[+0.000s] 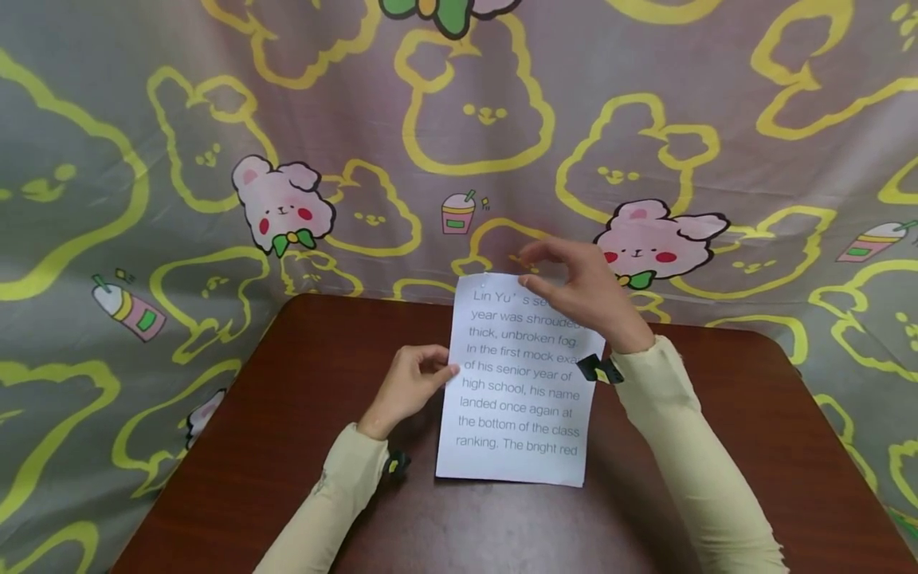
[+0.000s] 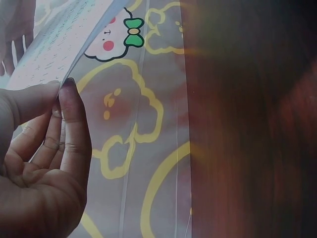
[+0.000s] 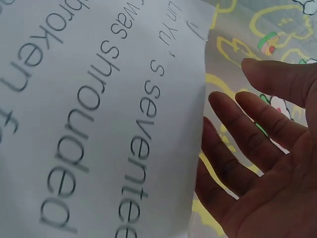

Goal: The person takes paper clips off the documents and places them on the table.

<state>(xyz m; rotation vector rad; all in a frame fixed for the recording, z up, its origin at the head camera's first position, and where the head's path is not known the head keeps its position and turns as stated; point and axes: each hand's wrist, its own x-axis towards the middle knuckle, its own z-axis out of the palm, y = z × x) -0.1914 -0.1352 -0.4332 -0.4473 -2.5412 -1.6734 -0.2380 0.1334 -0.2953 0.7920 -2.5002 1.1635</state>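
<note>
A stapled set of printed paper sheets (image 1: 519,383) is held upright over the table, its large black text facing me. My left hand (image 1: 410,387) pinches its left edge between thumb and fingers. In the left wrist view, the left hand (image 2: 49,144) grips the edge of the sheets (image 2: 49,54), which slant away from it. My right hand (image 1: 584,291) is at the top right corner, thumb and fingers spread apart. Seen from the right wrist, the right hand (image 3: 262,134) has loosely bent fingers beside the top edge of the paper (image 3: 114,114), some fingertips behind that edge.
Beneath the paper lies a dark brown wooden table (image 1: 287,446). A grey curtain (image 1: 344,104) with yellow outlines and cartoon rabbits hangs close behind and along the sides. A small black strap piece sits at each wrist, next to pale yellow sleeves (image 1: 688,430).
</note>
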